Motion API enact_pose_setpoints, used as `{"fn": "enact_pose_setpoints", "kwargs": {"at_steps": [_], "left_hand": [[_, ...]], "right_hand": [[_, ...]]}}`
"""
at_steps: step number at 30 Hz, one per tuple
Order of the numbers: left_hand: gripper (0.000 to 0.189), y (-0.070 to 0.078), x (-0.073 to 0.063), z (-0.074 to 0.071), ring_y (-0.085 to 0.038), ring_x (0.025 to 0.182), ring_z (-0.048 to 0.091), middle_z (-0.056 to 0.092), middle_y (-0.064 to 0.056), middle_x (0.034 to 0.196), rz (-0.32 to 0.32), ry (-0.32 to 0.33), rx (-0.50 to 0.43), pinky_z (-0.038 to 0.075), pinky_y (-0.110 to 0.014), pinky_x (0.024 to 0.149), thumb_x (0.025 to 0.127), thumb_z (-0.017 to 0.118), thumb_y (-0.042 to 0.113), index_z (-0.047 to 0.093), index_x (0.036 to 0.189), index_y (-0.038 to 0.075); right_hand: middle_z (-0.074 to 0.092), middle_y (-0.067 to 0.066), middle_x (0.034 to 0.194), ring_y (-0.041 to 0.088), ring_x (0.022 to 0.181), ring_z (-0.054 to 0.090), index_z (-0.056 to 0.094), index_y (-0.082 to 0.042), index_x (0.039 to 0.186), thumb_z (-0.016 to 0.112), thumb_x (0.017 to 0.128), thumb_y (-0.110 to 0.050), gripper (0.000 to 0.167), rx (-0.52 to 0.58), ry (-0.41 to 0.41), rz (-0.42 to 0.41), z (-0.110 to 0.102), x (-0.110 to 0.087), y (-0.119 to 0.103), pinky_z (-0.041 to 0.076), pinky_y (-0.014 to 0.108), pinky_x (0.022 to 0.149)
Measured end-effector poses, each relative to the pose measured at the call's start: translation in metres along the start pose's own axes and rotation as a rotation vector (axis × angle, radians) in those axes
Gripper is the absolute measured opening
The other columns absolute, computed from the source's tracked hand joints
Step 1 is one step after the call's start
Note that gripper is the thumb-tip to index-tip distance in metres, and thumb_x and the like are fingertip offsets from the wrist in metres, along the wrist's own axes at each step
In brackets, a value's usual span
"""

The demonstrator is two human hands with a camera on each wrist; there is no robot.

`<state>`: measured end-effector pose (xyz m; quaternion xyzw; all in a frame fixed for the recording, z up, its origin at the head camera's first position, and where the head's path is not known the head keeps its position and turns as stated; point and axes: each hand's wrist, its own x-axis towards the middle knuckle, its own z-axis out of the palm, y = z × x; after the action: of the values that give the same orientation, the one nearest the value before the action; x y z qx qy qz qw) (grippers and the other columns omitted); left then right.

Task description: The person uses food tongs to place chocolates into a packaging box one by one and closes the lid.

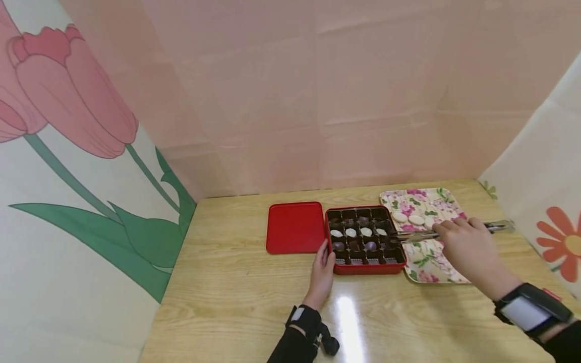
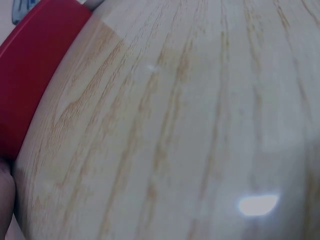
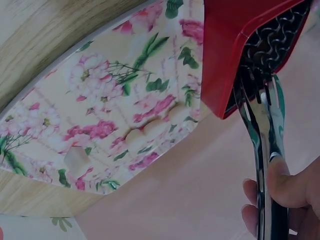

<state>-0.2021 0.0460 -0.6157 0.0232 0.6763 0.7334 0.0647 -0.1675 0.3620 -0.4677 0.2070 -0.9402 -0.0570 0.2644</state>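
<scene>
My right hand [image 1: 472,249] grips a pair of metal tongs [image 1: 415,236]. Their tips reach over the right edge of a red box [image 1: 367,269] with a dark divided insert. Several white pieces [image 1: 350,232] make one row inside; purple and brown pieces [image 1: 370,246] sit in the row in front. In the right wrist view the tongs [image 3: 264,145] dip into the box, and whether they pinch anything is hidden. My left hand [image 1: 321,277] rests against the box's front left corner, its fingers along the left side and its thumb [image 2: 6,197] at the front.
A floral tray [image 1: 428,275] lies right of the box, with white round pieces [image 1: 416,220] on it. A small pale block [image 3: 76,159] shows on it in the right wrist view. Left of the box lies a flat red lid [image 1: 295,228]. A pink backdrop [image 1: 272,111] stands behind the table.
</scene>
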Motion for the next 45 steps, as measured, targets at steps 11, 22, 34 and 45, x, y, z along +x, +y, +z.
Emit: {"fn": "enact_pose_setpoints", "kwargs": {"at_steps": [11,22,34,45], "left_hand": [[0.052,-0.003,0.001,0.001,-0.026,0.145,0.029,0.030,-0.007,0.159,0.002,-0.013,-0.016,0.033,-0.037,0.115,0.106,0.048,0.029,0.034,0.155,0.020],[0.053,-0.001,0.001,0.001,-0.026,0.145,0.029,0.029,-0.007,0.159,-0.017,-0.010,-0.007,0.033,-0.038,0.115,0.106,0.048,0.031,0.033,0.156,0.020],[0.053,-0.004,0.002,0.000,-0.030,0.145,0.028,0.029,-0.012,0.159,0.016,-0.007,-0.015,0.032,-0.040,0.115,0.106,0.048,0.030,0.033,0.156,0.017],[0.053,-0.002,0.001,-0.001,-0.031,0.145,0.028,0.028,-0.012,0.159,0.018,-0.011,-0.017,0.032,-0.041,0.115,0.107,0.047,0.029,0.032,0.156,0.017]], "right_hand": [[0.068,0.016,0.083,0.035,0.071,0.059,0.072,0.002,0.093,0.081,0.056,0.002,0.037,-0.023,-0.032,-0.019,0.003,0.008,-0.007,0.042,0.049,0.066],[0.070,0.018,0.082,0.037,0.071,0.060,0.071,0.004,0.088,0.078,0.055,0.005,0.035,-0.020,0.101,0.010,0.005,0.005,0.004,0.041,0.047,0.061],[0.068,0.019,0.091,0.038,0.076,0.058,0.069,0.004,0.104,0.079,0.061,0.003,0.045,-0.086,-0.062,0.265,-0.001,-0.026,0.054,0.040,0.048,0.061],[0.064,0.019,0.083,0.040,0.072,0.058,0.065,0.007,0.101,0.084,0.068,-0.008,0.041,-0.088,-0.296,0.416,0.021,-0.047,0.087,0.040,0.051,0.061]]}}
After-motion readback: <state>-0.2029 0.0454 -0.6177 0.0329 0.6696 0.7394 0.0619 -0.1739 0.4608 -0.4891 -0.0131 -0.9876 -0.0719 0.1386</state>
